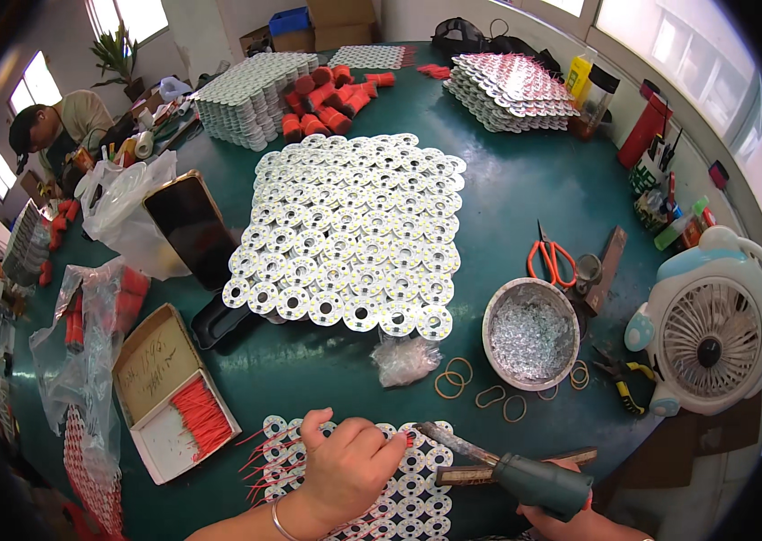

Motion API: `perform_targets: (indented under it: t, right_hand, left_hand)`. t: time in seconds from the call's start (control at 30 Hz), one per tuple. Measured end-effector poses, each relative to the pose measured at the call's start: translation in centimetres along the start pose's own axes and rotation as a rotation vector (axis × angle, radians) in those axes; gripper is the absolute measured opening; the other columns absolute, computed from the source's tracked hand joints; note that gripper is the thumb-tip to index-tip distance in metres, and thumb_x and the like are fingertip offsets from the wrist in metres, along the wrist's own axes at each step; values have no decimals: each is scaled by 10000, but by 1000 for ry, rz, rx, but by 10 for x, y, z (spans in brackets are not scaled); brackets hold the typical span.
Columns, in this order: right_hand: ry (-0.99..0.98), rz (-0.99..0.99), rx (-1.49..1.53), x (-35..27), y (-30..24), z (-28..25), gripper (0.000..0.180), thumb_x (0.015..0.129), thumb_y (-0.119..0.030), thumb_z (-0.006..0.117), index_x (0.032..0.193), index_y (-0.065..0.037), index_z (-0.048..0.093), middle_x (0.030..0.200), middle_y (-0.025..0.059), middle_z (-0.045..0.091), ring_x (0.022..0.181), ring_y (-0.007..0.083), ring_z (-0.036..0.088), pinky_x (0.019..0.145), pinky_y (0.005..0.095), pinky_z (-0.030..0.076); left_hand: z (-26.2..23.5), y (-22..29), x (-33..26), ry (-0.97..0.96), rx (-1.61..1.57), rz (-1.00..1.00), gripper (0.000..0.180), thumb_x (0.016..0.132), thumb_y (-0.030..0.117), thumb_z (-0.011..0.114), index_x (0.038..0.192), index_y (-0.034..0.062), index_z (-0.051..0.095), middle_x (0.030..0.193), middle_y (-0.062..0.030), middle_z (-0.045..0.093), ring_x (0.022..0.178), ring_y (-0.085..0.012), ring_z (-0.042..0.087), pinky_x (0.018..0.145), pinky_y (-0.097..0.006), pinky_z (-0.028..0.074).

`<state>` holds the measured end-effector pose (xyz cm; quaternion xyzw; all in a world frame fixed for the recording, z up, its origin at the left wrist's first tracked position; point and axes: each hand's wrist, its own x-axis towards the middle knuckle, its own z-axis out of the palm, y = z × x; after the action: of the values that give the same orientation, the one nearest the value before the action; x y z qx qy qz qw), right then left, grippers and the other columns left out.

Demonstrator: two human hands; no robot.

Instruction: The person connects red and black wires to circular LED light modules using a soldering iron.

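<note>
My left hand [349, 464] is closed in a pinch over a panel of round white LED boards [410, 507], with a bit of red wire [410, 439] showing at its fingertips. Several red wires stick out from the panel's left side. In my right hand [565, 516] is a soldering iron [538, 484] with a dark green handle, its metal tip reaching the panel close to my left fingertips. A narrow wooden bar [466, 475] lies beneath the iron. Left of the panel, an open cardboard box [151, 361] contains a bundle of red wires [203, 417].
A large stack of LED panels [345, 230] occupies the middle. Around it are a phone [190, 225], a round bowl of silvery bits [530, 334], orange-handled scissors [550, 259], pliers [630, 379], rubber bands [454, 378] and a fan [710, 334]. Another person [65, 135] sits at the far left.
</note>
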<state>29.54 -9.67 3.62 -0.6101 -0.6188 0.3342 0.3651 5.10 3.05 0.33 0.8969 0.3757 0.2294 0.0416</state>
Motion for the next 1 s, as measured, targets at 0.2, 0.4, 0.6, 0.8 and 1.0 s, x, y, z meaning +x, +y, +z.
perform_targets:
  t: [0.2,0.4,0.6,0.8,1.0]
  right_hand:
    - [5,34,-1,-3,2,3,448,707,-90,712,1108,10,539,1017,146,608,948,275,580,903,382,401]
    - [-8,-57,-59,-1,1,5,448,711,-105,715,1106,10,539,997,146,609,926,283,589,885,384,416]
    - [63,-170,-112,2,3,2,379,750,-105,689,1082,9,547,928,125,609,798,245,612,767,340,466]
    - [113,108,240,-15,3,-3,311,804,-75,637,1085,20,543,848,90,602,618,143,580,570,265,472]
    - [90,223,328,-22,2,-2,373,795,-51,643,1139,13,514,874,85,604,634,127,564,578,260,466]
  left_hand:
    - [1,0,0,17,7,1,87,715,164,641,802,168,648,642,52,477,749,-117,545,868,-443,245]
    - [-1,0,1,16,13,5,78,721,168,640,799,168,644,637,51,479,745,-117,543,871,-447,247]
    - [1,1,1,7,6,4,76,724,168,637,799,170,643,637,46,483,743,-123,544,869,-454,258]
    - [-3,2,2,-22,9,16,79,726,163,636,804,171,645,644,45,491,739,-128,550,865,-453,278]
    - [3,6,-2,22,-14,57,129,670,146,706,777,167,637,635,39,478,698,-141,537,841,-464,274]
